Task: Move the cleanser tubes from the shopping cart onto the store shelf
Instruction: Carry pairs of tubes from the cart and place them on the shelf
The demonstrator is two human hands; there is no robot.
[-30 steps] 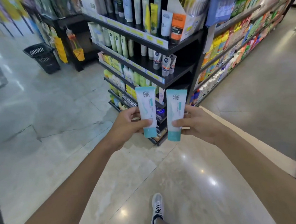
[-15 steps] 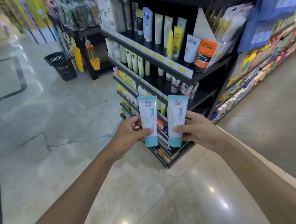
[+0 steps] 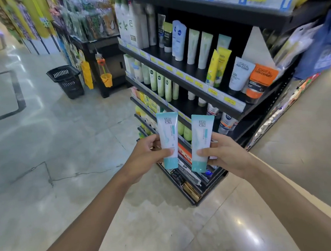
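Closer now, store shelf (image 3: 187,81) fronts both tube-holding hands (image 3: 149,155).

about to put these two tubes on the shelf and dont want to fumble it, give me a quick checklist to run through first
1. Left hand grip on the left cleanser tube: fingers wrap its lower body, cap down. Ok.
2. Right hand grip on the right cleanser tube: held the same way. Ok.
3. Tubes apart from each other: a clear gap shows between them. Ok.
4. Tubes within reach of the store shelf: both are held in front of it, short of any tier. Not ok yet.
5. Free slot for them: the second tier shows dark gaps near its right end, but depth is unclear. Cannot tell.
6. Matching stock to place beside: none identifiable. Cannot tell.
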